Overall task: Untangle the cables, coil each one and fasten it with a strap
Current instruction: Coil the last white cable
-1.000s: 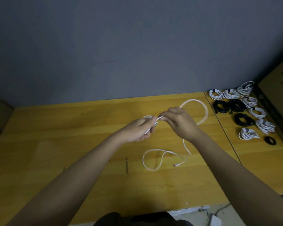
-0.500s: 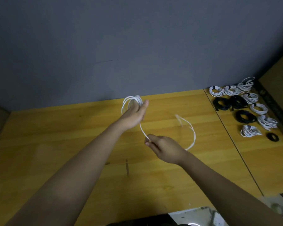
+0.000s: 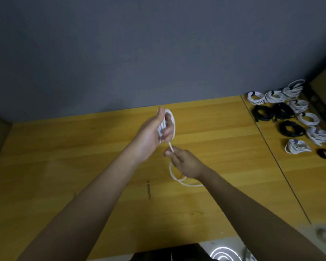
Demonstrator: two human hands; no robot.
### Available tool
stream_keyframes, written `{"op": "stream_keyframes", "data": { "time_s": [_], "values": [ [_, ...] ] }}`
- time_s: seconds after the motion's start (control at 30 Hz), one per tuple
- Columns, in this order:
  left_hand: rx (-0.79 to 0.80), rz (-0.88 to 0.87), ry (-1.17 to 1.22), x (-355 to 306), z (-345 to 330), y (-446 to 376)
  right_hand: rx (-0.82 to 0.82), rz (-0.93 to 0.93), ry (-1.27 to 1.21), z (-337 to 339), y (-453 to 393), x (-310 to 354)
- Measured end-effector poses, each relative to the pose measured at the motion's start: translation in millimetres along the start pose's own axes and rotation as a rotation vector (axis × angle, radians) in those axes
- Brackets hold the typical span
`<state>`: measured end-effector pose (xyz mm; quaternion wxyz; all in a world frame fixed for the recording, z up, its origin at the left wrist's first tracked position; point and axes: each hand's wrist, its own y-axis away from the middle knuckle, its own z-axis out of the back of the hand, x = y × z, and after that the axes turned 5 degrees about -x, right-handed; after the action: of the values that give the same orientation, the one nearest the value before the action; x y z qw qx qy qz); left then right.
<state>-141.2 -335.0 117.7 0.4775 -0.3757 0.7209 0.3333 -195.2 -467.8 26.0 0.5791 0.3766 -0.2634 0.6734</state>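
Head view, left hand (image 3: 154,132) grip wrapped in white cable (image 3: 172,123) loops, right hand (image 3: 184,162) pinching its tail.

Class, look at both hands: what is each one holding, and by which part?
Both hold one white cable. The left hand holds its coiled loops; the right hand pinches the loose strand just below the coil.

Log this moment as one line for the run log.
step: coiling | left hand: holds white cable loops | right hand: pinches loose end | strap: not on
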Motion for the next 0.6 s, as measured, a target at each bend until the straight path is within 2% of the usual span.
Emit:
{"op": "stream_keyframes", "data": {
  "time_s": [0.07, 0.13, 0.2, 0.27, 0.3, 0.37, 0.5, 0.6],
  "values": [
    [-0.149, -0.036, -0.201, 6.4, 3.1, -17.3, 0.114, 0.059, 0.137, -11.4, 7.9, 0.2],
    [-0.251, -0.010, -0.657, 23.1, 17.8, -27.7, 0.103, 0.125, 0.220, -9.0, 11.2, 2.6],
    [-0.189, 0.181, -1.001, 37.0, 32.1, -25.9, 0.011, 0.232, 0.271, 4.2, 10.2, 6.1],
    [-0.058, 0.310, -1.175, 48.0, 42.2, -20.8, -0.065, 0.283, 0.270, 24.5, 3.2, 4.1],
    [0.005, 0.304, -1.211, 49.1, 42.3, -16.5, -0.088, 0.273, 0.257, 35.4, -2.4, 1.6],
    [0.101, 0.245, -1.165, 43.9, 33.0, -7.2, -0.128, 0.220, 0.203, 55.7, -15.0, -5.4],
    [0.178, 0.284, -0.752, 22.2, 17.6, 15.5, -0.149, 0.255, 0.256, 63.0, -29.7, -19.6],
    [0.243, 0.229, -0.454, 9.2, 14.7, 22.7, -0.154, 0.273, 0.274, 42.9, -28.8, -27.2]
  ]
}}
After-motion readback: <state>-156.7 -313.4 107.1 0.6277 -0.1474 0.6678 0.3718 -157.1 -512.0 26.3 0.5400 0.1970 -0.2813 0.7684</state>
